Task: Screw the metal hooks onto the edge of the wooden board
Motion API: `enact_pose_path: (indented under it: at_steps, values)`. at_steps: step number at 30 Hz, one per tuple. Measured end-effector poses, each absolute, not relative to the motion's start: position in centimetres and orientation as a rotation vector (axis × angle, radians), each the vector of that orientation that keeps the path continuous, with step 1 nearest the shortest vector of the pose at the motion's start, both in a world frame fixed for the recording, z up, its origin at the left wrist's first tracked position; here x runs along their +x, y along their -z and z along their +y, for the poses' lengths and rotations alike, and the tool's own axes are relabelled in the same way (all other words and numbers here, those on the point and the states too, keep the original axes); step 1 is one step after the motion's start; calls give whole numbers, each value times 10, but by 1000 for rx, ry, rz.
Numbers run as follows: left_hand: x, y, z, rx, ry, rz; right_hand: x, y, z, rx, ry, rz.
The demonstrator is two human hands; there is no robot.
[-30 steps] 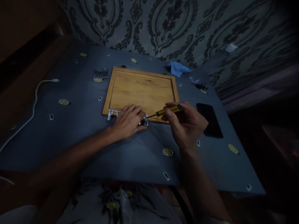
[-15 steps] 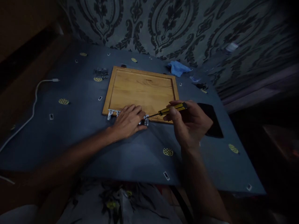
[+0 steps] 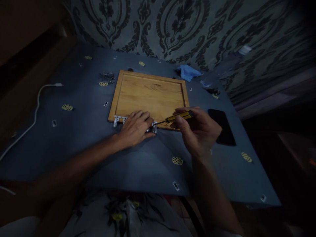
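Right hand [image 3: 197, 131] grip clamped on a yellow-and-black screwdriver [image 3: 179, 116], tip touching a metal fitting [image 3: 154, 127].
Just left of it, the left hand [image 3: 135, 127] lies flat on that fitting, grip apart, at the near edge of the wooden board [image 3: 150, 92] on the blue worktop [image 3: 86, 148]; a dark phone [image 3: 221, 126] lies just right.

Left hand [image 3: 135, 129] lies flat, palm down; right hand [image 3: 197, 130] curls, fingers pinched.

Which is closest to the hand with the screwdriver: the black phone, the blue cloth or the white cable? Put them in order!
From the right hand, holding the screwdriver:
1. Black phone, just to its right.
2. Blue cloth, at the back by the wall.
3. White cable, far off on the left.
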State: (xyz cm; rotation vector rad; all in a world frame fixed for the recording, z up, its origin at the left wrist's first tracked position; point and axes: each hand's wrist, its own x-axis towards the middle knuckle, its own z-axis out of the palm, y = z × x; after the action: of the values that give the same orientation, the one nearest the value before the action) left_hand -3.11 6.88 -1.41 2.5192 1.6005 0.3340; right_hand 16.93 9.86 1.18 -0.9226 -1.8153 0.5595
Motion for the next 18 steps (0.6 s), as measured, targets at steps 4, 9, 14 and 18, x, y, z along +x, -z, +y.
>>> enact_pose_path:
  at_steps: [4,9,14,18]
  values:
    - [-32,14,69,2505,-348,1597,171,-14,98,-913,-565,-1867]
    - [-32,14,69,2504,-351,1598,171,-14,99,-917,-582,-1852]
    - [-31,13,68,2501,-292,1601,172,-14,101,-934,-637,-1794]
    - [-32,12,68,2509,-299,1589,171,-14,102,-964,-622,-1760]
